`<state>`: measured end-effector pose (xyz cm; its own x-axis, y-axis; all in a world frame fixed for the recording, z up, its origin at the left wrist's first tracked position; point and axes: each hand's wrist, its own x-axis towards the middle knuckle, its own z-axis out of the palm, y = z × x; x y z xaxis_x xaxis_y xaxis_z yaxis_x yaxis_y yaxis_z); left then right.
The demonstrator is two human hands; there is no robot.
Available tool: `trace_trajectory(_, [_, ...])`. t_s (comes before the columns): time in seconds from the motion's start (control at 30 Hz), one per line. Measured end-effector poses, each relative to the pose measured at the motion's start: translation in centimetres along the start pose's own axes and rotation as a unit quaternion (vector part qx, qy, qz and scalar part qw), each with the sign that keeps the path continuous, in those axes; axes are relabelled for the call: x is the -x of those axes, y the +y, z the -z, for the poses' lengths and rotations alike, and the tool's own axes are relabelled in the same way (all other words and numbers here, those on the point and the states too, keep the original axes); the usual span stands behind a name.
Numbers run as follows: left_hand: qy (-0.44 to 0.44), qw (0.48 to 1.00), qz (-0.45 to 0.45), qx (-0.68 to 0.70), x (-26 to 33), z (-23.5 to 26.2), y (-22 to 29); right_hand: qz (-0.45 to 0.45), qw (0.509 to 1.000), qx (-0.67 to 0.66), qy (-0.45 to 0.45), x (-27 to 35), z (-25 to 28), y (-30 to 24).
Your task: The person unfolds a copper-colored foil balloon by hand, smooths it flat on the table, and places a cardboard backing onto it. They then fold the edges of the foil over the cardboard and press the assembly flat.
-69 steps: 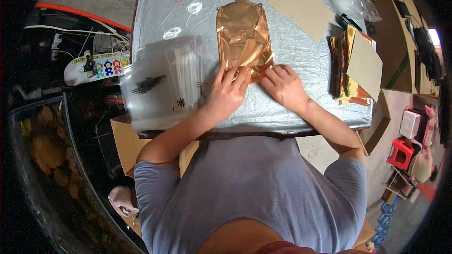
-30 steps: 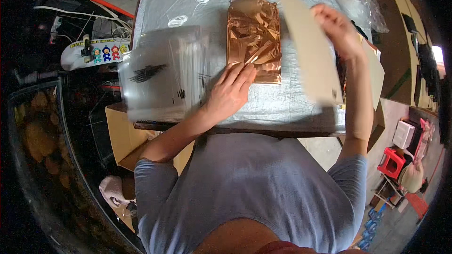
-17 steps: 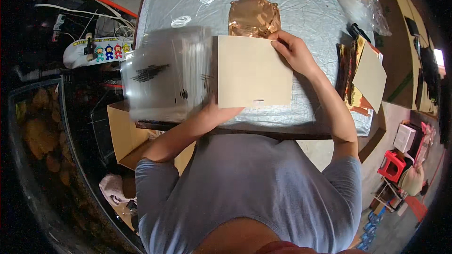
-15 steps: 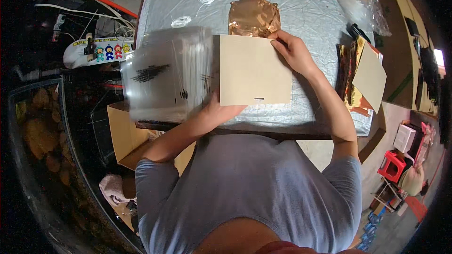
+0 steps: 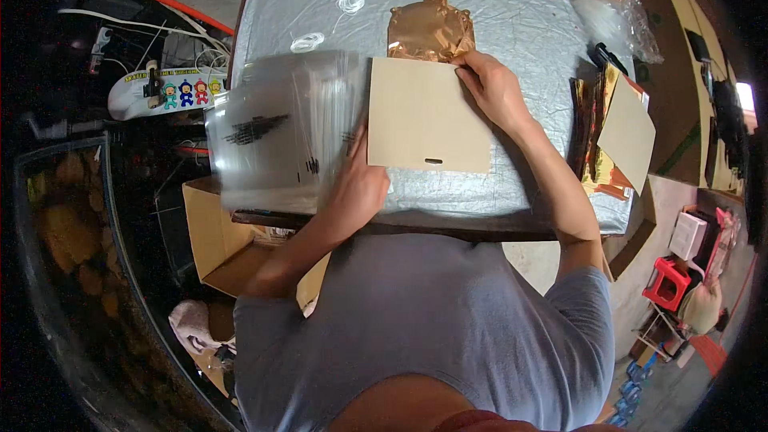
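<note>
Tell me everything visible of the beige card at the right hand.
The card is a plain, nearly square beige sheet, matte and stiff like cardboard, with a small dark slot near its near edge. Its broad face is up, covering the lower part of the copper foil, which shows beyond its far edge. The right hand grips its far right corner. The left hand is by its near left corner; whether they touch is unclear.

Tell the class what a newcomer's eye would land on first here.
Probably the beige card in the middle, gripped at its upper right by the right hand. Shiny copper foil shows just beyond its top edge. Left of the card lie clear sleeves, the left hand near them.
</note>
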<state>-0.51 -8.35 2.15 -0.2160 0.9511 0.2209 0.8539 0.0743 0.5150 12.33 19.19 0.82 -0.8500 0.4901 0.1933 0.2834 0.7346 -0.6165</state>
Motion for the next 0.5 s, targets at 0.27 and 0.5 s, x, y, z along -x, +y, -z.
trace_trajectory(0.27, [0.005, 0.981, 0.142, 0.129, 1.4, 1.6, -0.5, 0.014, 0.999, 0.019, 0.021, -0.3, 0.3, -0.6])
trace_trajectory(0.5, [-0.054, 0.997, -0.042, -0.043, -2.9, 0.5, 2.6, 0.059, 0.996, 0.058, 0.045, -0.5, -0.4, -1.0])
